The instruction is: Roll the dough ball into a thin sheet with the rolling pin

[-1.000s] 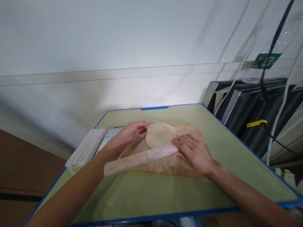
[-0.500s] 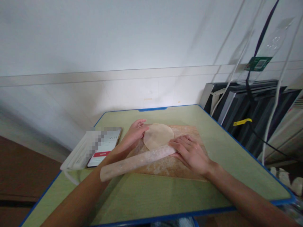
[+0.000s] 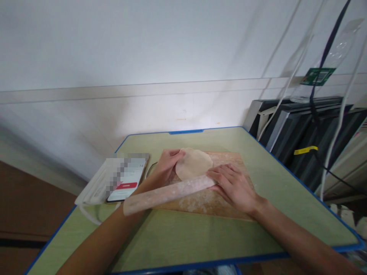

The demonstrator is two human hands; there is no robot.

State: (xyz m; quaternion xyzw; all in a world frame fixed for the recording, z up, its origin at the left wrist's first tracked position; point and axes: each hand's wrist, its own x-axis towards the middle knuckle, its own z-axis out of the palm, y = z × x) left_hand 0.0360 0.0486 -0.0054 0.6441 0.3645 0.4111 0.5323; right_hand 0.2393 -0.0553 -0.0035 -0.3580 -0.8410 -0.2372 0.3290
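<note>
A thin round sheet of dough (image 3: 193,164) lies on a floured wooden board (image 3: 200,204). My left hand (image 3: 169,160) pinches the dough's upper left edge between thumb and fingers. Under my right hand (image 3: 233,187), closed over its right end, is a pale, flour-dusted rolling pin (image 3: 169,194). The pin slants across the dough's near edge, and its free left end reaches over my left forearm.
A phone (image 3: 129,177) leans on a white object (image 3: 96,187) at the table's left, with a white cable by it. Blue trim edges the green table (image 3: 183,244). Dark panels (image 3: 309,130), cables and a plastic bottle (image 3: 323,68) stand at the right.
My left fingers have closed on the dough's edge, which now looks slightly bent there. The rolling pin and my right hand have hardly moved; the view has shifted a little.
</note>
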